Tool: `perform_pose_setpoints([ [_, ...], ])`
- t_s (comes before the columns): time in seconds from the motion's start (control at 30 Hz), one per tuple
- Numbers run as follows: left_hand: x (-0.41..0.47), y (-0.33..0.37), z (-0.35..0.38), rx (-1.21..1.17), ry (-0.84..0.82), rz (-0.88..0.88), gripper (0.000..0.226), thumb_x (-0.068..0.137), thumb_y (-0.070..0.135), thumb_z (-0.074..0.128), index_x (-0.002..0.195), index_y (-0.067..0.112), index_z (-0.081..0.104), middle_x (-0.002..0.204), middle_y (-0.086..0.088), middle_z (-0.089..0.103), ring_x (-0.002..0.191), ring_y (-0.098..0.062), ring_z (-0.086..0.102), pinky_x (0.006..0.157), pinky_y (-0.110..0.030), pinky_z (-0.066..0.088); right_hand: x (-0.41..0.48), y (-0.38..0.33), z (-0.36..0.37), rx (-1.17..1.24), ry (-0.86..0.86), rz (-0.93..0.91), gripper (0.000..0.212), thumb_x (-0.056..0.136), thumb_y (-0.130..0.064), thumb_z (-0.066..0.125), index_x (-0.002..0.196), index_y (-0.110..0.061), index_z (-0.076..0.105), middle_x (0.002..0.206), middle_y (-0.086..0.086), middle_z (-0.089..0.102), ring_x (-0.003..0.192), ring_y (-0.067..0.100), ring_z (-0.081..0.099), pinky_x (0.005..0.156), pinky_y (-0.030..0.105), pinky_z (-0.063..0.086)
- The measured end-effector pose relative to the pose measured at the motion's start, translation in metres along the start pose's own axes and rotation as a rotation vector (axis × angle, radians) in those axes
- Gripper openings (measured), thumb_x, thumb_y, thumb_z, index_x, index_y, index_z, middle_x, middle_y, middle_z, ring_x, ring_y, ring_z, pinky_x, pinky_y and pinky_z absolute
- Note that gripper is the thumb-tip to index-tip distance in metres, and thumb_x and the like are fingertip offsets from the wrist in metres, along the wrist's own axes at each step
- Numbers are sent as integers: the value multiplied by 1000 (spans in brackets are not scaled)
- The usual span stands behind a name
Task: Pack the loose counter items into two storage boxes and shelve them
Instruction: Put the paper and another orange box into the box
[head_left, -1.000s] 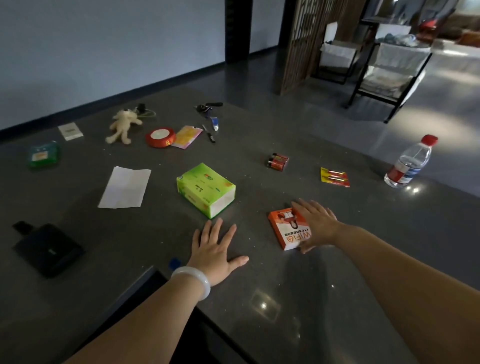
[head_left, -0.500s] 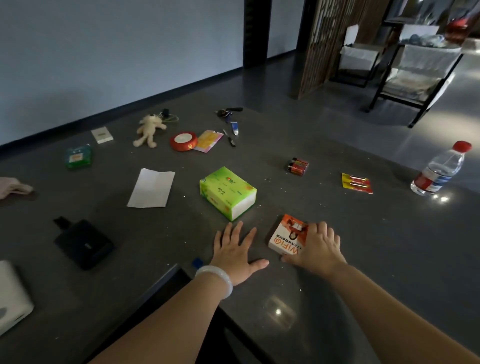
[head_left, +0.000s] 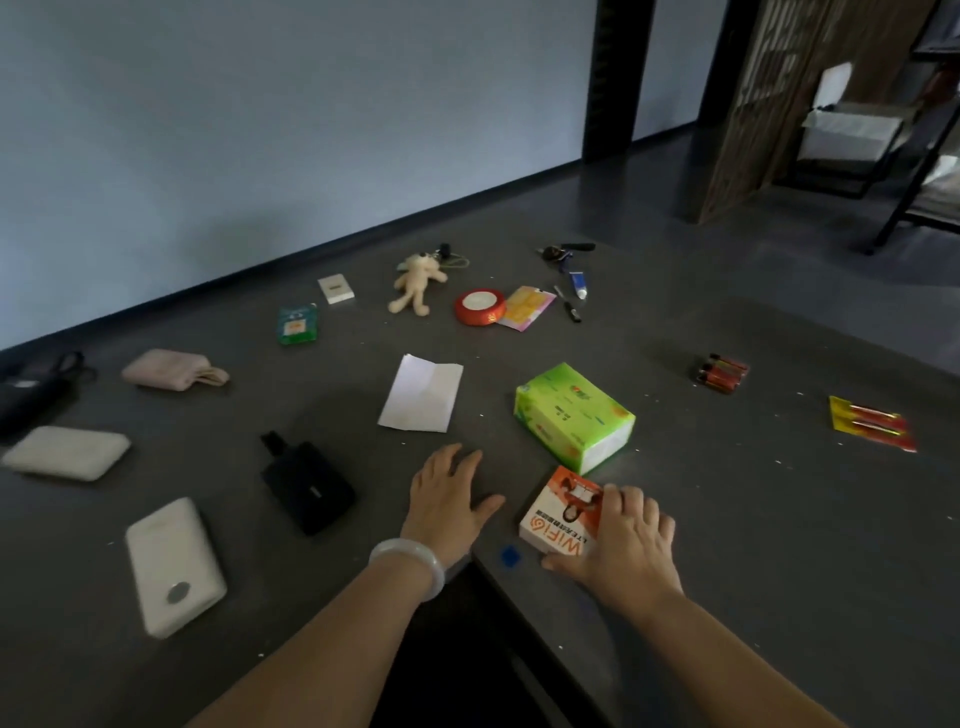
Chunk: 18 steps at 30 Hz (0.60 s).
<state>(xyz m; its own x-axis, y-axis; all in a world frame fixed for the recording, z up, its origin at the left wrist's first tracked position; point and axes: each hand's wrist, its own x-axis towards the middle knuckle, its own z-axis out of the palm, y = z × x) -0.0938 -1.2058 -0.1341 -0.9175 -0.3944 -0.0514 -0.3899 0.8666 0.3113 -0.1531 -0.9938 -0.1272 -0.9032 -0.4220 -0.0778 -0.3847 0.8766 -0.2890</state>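
Note:
An orange and white WiFi box (head_left: 560, 512) lies near the counter's front edge. My right hand (head_left: 626, 545) grips its right side, fingers over the top and thumb at its near edge. To its left, my left hand (head_left: 447, 496), with a white bangle on the wrist, rests flat on the dark counter (head_left: 727, 519) and holds nothing. A green tissue pack (head_left: 574, 415) sits just behind the box. Loose items lie all around: folded white paper (head_left: 422, 393), a black pouch (head_left: 306, 486), a white power bank (head_left: 174, 566), red batteries (head_left: 722, 371) and a yellow-red packet (head_left: 870, 423).
Farther back lie a plush toy (head_left: 415, 283), a red tape roll (head_left: 479, 305), a pink-yellow card (head_left: 524, 306), keys (head_left: 563, 254), a green box (head_left: 296, 325) and a small white box (head_left: 336, 288). At the left are a pink cloth (head_left: 171, 370), a white pouch (head_left: 67, 452) and a black bag (head_left: 31, 389). A dark gap (head_left: 467, 649) opens below the counter edge.
My right hand has drawn the WiFi box nearer to the front edge and closed round it. My left hand stays flat. The view has swung left, showing more items there.

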Motion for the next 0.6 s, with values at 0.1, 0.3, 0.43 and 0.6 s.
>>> perform_pose_setpoints([
  [0.1,27,-20,-20,-36,-7,-174,73,93,59,49,153,30,18,161,-2,8,149,-26,6,120,-46,16,10,-11,0,-5,-1,12,119,52,-89,57,143,-17,27,132,0,33,127,21,32,110,39,24],
  [0.3,72,-58,-38,69,-73,-263,79,93,64,41,154,38,-3,163,-2,-10,150,-31,-6,120,-52,10,23,-22,1,-17,4,49,123,53,-88,58,145,-15,24,136,1,33,130,22,31,112,41,23],
  [0.43,91,-73,-37,127,-197,-254,74,95,66,30,154,39,-6,163,1,-15,150,-31,-11,120,-55,4,30,-29,2,-16,12,57,119,54,-87,59,143,-15,26,136,1,33,131,22,29,112,40,22],
  [0.6,66,-73,-21,145,-220,-167,69,97,64,26,155,38,0,164,1,-9,150,-30,-8,119,-58,2,30,-30,3,-13,6,62,118,54,-86,60,143,-15,27,137,2,33,131,22,29,111,39,21],
])
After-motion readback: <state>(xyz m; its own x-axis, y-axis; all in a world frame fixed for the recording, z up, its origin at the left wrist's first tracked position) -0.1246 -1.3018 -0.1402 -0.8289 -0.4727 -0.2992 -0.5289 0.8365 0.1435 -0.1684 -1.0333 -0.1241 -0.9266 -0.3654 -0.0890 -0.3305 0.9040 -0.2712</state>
